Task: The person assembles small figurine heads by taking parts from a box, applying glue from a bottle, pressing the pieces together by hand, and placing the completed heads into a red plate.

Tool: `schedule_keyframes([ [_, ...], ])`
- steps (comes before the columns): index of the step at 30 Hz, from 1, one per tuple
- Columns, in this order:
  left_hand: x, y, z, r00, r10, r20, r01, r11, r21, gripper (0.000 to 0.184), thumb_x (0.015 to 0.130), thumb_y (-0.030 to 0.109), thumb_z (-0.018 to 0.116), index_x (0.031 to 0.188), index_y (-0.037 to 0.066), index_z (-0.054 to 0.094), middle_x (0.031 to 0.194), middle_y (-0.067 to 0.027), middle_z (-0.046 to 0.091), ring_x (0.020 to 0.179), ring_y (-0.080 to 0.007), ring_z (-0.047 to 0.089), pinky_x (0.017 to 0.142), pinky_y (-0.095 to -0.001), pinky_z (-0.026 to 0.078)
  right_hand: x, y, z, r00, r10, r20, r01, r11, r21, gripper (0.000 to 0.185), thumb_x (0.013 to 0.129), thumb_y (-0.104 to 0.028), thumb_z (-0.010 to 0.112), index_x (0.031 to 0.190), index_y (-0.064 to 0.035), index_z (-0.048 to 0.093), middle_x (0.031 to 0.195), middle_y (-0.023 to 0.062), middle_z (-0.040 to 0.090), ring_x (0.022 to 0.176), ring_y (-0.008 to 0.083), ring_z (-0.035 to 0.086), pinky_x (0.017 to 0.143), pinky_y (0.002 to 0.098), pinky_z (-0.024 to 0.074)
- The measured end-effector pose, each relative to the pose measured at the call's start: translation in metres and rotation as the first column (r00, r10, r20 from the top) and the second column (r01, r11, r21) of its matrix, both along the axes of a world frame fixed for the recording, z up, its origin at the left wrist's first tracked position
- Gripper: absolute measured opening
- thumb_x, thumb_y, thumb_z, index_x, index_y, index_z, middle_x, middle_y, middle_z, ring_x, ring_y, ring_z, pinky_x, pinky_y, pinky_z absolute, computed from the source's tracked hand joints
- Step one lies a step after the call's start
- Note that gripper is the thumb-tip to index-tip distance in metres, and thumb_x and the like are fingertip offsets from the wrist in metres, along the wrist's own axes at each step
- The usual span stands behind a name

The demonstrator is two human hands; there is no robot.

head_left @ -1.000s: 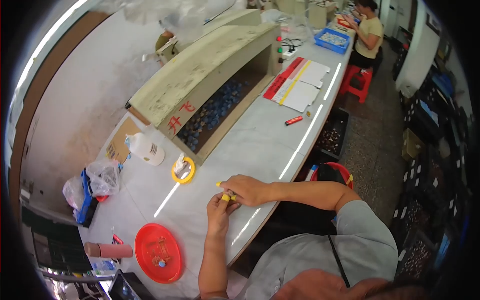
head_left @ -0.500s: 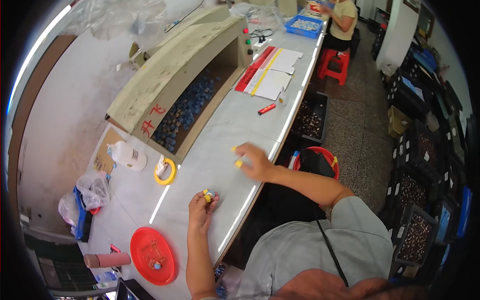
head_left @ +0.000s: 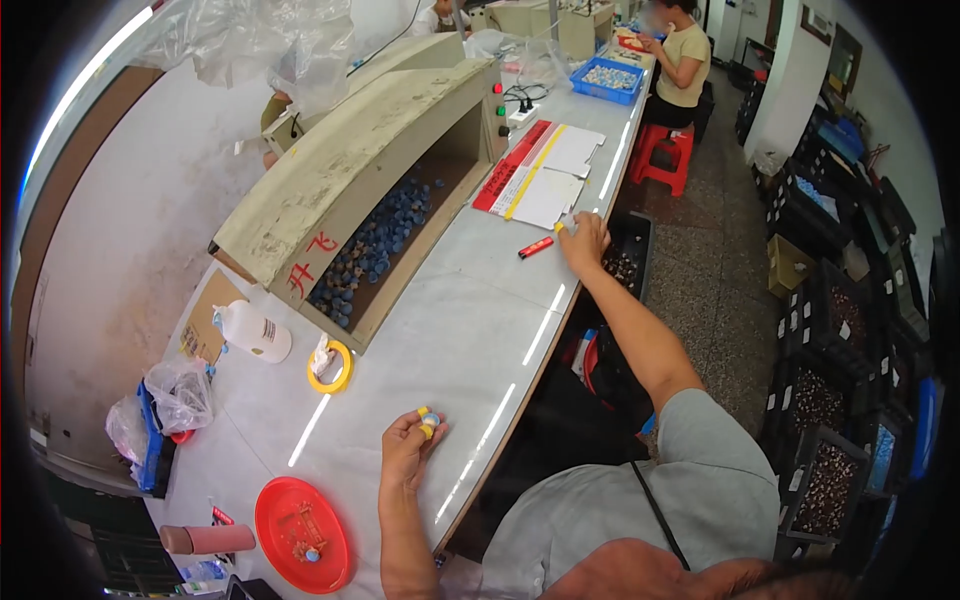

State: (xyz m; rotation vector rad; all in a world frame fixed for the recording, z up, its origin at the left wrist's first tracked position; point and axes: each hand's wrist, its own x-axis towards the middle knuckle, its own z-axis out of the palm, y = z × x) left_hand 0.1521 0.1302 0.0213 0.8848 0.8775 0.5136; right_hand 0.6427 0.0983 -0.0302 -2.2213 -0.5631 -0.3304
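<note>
My left hand (head_left: 405,447) is raised over the grey table (head_left: 450,330), its yellow-wrapped fingertips pinching a small blue and white piece (head_left: 431,420). Further up the table, my right hand (head_left: 584,243) is at the front edge, near a red lighter-like object (head_left: 536,248) and the white, red and yellow card sheets (head_left: 545,190). Its fingers are bent, with a yellow wrap on one, and a small bottle beside them is mostly hidden. Whether those fingers hold anything is not clear.
A beige machine (head_left: 340,190) holds many blue pieces. Around the left side are a white bottle (head_left: 255,332), yellow tape roll (head_left: 331,367), red plate (head_left: 335,560) and pink flask (head_left: 208,539). A person (head_left: 683,70) sits at the far end. Black crates (head_left: 823,480) line the right.
My right hand has left my left hand and reached up the table to the front edge near the card sheets. My left hand keeps its hold on the small piece. The view has shifted.
</note>
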Motion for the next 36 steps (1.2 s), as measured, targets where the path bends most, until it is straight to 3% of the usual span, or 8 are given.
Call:
schedule_keyframes([
  [2,-0.002,0.0,0.0,1.0,0.005,-0.003,-0.005,1.0,0.019,0.026,0.092,-0.002,0.058,0.118,-0.008,0.059,0.108,-0.0206,0.068,0.088,-0.0224,0.072,0.077,-0.024,0.061,-0.014,-0.001,-0.003,0.986,-0.027,0.163,0.007,0.993,0.121,0.033,0.081,-0.02,0.074,0.108,-0.0055,0.062,0.121,0.0152,0.059,0.12,0.0331,0.052,0.103,0.0446,0.0375],
  [6,-0.003,0.004,0.004,0.999,0.011,-0.03,-0.01,0.999,0.039,0.027,0.093,0.001,0.058,0.119,-0.008,0.059,0.108,-0.0194,0.068,0.086,-0.0195,0.071,0.075,-0.0236,0.06,-0.087,0.0,0.013,0.875,0.481,-0.057,-0.378,0.751,0.541,0.029,0.087,-0.013,0.072,0.11,-0.0015,0.058,0.103,0.0165,0.068,0.088,0.0209,0.063,0.077,0.0324,0.0499],
  [11,-0.005,0.009,-0.005,0.99,0.062,-0.124,-0.048,0.992,0.113,0.03,0.095,0.004,0.058,0.121,-0.01,0.058,0.108,-0.0175,0.068,0.083,-0.0153,0.068,0.072,-0.0215,0.057,-0.205,-0.005,0.053,0.489,0.806,-0.333,-0.657,0.592,0.466,0.038,0.094,-0.02,0.064,0.127,-0.003,0.055,0.105,0.0149,0.065,0.096,0.019,0.061,0.083,0.0319,0.0487],
  [16,-0.015,0.022,-0.009,1.0,0.029,0.0,-0.029,0.999,0.04,0.029,0.096,0.005,0.059,0.121,-0.008,0.058,0.114,-0.0165,0.067,0.096,-0.0178,0.068,0.085,-0.0273,0.057,-0.262,-0.004,0.046,0.16,0.943,-0.29,-0.859,0.278,0.43,0.043,0.096,-0.014,0.059,0.133,-0.0007,0.043,0.112,0.0138,0.063,0.098,0.0163,0.06,0.087,0.0298,0.0493],
  [24,-0.017,0.024,-0.009,0.997,0.036,0.071,-0.031,0.997,-0.076,0.028,0.093,0.005,0.066,0.118,-0.007,0.061,0.108,-0.0141,0.069,0.095,-0.0203,0.071,0.085,-0.027,0.059,-0.289,-0.014,0.039,0.095,0.995,0.028,-0.865,0.069,0.496,0.03,0.085,0.001,0.066,0.114,0.0019,0.059,0.106,0.0129,0.066,0.083,0.0138,0.061,0.072,0.0275,0.0499],
  [25,-0.017,0.024,-0.008,0.997,0.027,0.076,-0.022,0.997,-0.07,0.029,0.093,0.005,0.067,0.118,-0.008,0.061,0.109,-0.0141,0.069,0.095,-0.0208,0.071,0.086,-0.0271,0.059,-0.3,-0.007,0.043,0.202,0.953,0.228,-0.87,0.068,0.488,0.025,0.078,-0.001,0.07,0.103,0.0022,0.064,0.076,0.0111,0.063,0.062,0.0206,0.059,0.058,0.0314,0.0469],
  [28,-0.019,0.023,-0.01,0.997,0.002,0.075,0.001,0.999,-0.04,0.031,0.093,0.004,0.067,0.12,-0.009,0.06,0.11,-0.0147,0.068,0.096,-0.0217,0.071,0.088,-0.0274,0.059,-0.299,-0.004,0.031,0.146,0.926,0.347,-0.939,0.02,0.343,0.021,0.077,-0.003,0.07,0.096,0.0018,0.063,0.067,0.0113,0.061,0.053,0.0236,0.054,0.052,0.0329,0.0426],
  [36,-0.017,0.022,-0.017,0.997,-0.032,0.065,0.031,0.999,0.016,0.032,0.093,0.002,0.067,0.12,-0.011,0.059,0.109,-0.0171,0.069,0.096,-0.0223,0.072,0.087,-0.0277,0.059,-0.301,0.0,0.028,0.114,0.925,0.363,-0.944,-0.013,0.33,0.021,0.076,-0.006,0.071,0.093,0.0015,0.062,0.066,0.0119,0.062,0.049,0.0242,0.053,0.05,0.034,0.041],
])
